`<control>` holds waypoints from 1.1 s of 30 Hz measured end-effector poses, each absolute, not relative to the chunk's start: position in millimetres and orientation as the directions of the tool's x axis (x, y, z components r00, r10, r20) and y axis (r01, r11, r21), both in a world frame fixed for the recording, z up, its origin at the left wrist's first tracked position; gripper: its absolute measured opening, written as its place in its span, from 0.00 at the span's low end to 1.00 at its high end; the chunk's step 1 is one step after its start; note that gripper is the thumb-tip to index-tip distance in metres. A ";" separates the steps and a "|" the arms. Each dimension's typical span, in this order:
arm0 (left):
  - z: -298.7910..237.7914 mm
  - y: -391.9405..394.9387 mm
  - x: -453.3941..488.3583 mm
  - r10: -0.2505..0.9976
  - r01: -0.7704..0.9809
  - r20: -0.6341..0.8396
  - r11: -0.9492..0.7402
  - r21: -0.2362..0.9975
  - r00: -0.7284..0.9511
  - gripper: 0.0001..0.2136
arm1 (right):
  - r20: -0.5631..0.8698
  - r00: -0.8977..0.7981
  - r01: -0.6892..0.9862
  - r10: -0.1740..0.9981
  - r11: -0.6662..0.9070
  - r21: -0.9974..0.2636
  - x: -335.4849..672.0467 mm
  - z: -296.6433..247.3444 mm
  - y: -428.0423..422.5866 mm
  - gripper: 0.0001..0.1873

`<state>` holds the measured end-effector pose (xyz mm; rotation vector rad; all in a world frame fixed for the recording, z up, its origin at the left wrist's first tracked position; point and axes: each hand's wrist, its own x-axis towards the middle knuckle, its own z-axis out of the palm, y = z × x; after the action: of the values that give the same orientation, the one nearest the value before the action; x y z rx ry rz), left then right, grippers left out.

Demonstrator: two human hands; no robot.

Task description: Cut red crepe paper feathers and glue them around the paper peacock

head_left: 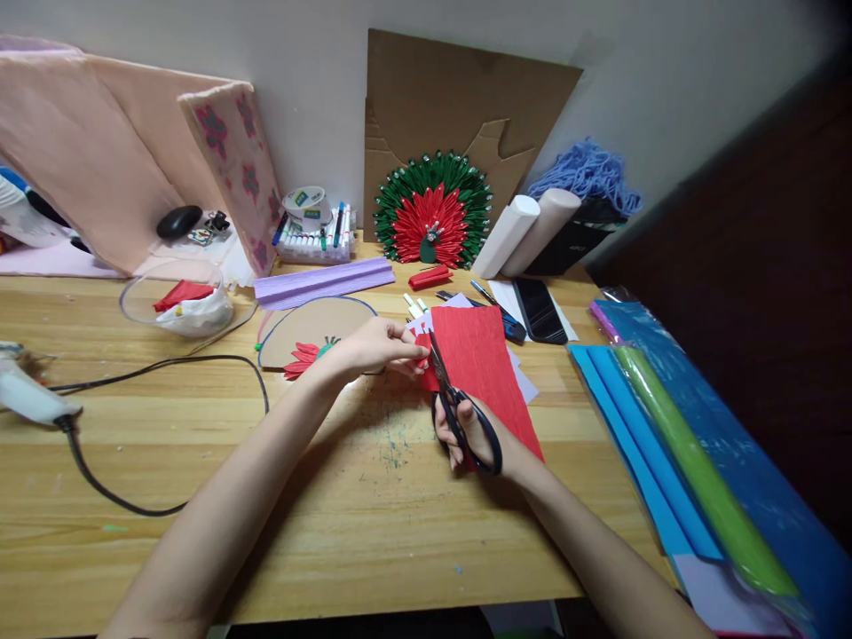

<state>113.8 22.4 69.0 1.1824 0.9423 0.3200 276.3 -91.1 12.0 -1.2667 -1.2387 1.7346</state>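
Observation:
Between the fingertips of my left hand (382, 348) is a small piece of red crepe paper (423, 341). My right hand (474, 430) grips black-handled scissors (447, 387), thumb and fingers through the loops, with the blades pointing up beside the small piece. A larger sheet of red crepe paper (476, 351) lies under the scissors and the right hand, over pale purple paper (524, 380). Left of my left hand, partly hidden by it, a cardboard disc (303, 324) carries red paper petals (304, 359) and a bit of green.
A red and green paper peacock (431, 213) leans on cardboard (459, 98) at the back. A phone (540, 311) and a utility knife (513, 328) lie to the right, near blue and green paper rolls (698, 461). A glue gun (33, 390) with a black cord is at left.

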 end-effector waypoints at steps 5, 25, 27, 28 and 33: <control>67.4 24.6 112.1 0.663 0.256 -0.470 0.399 0.880 0.583 0.08 | -0.353 -0.277 -0.009 0.893 -0.370 -0.929 273.6 12.4 -89.1 0.37; 60.0 31.1 105.4 0.760 0.317 -0.309 0.143 0.938 0.572 0.07 | -0.200 0.024 -0.190 0.979 -0.192 -0.963 295.4 9.7 -74.2 0.34; 61.4 24.0 111.7 0.719 0.328 -0.317 0.131 0.936 0.618 0.08 | -0.153 0.110 -0.131 0.982 -0.138 -0.982 295.5 14.2 -70.5 0.28; 61.4 19.7 115.7 0.688 0.325 -0.314 0.120 0.938 0.654 0.08 | -0.111 0.149 -0.083 0.983 -0.099 -0.992 295.1 16.1 -69.2 0.24; 56.2 2.6 133.0 0.598 0.340 -0.314 0.072 0.938 0.738 0.07 | 0.028 0.240 -0.029 0.970 0.036 -0.999 293.1 19.3 -68.2 0.18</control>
<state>133.0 2.6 56.2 1.5338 0.7921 0.2278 293.1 -68.2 19.3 -1.2664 -1.0210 1.0230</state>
